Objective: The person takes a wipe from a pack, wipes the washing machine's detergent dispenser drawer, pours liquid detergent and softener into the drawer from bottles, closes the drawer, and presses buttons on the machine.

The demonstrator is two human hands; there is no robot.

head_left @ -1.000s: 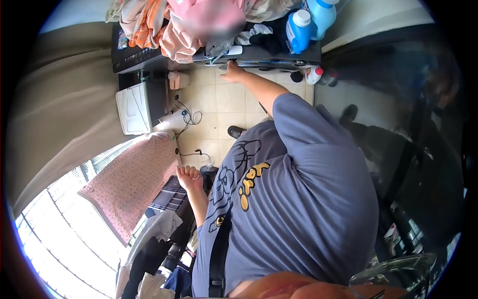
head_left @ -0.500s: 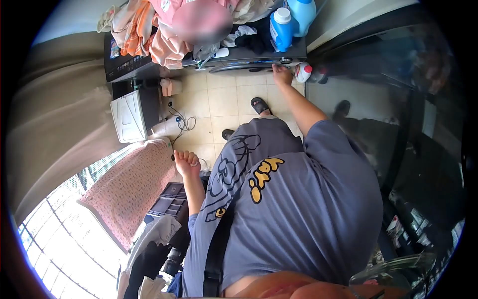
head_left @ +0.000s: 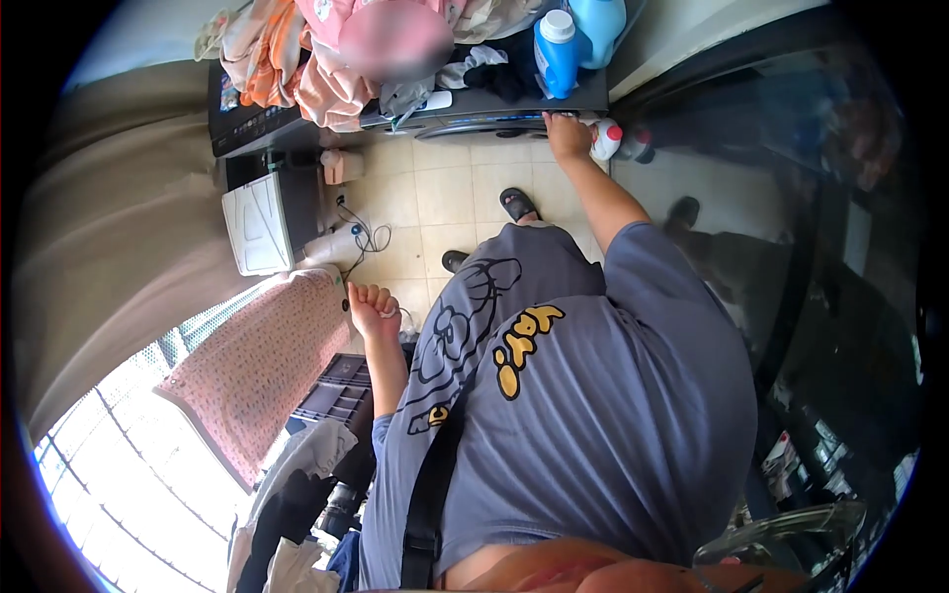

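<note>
My right hand (head_left: pixel 567 137) reaches the front panel of a dark front-loading washing machine (head_left: pixel 474 125). Its fingers are bent over the spot of the round control knob, which they now mostly cover. Just right of this hand, a white bottle with a red cap (head_left: pixel 606 138) stands beside the machine. My left hand (head_left: pixel 373 309) hangs in the air at the left of my body, fingers loosely curled in, nothing visible in them. It is nearest to a pink patterned cover (head_left: pixel 262 361).
Clothes (head_left: pixel 336 84), a blue bottle with a white cap (head_left: pixel 557 59) and a light blue bottle (head_left: pixel 599 30) lie or stand on the machine. A white panel (head_left: pixel 259 225), loose cables (head_left: pixel 371 240) and a dark crate (head_left: pixel 336 387) are left. Dark glass (head_left: pixel 791 247) runs along the right.
My right hand has moved slightly right along the panel, and its fingers now cover the knob that showed before. My left hand has risen a little, still curled.
</note>
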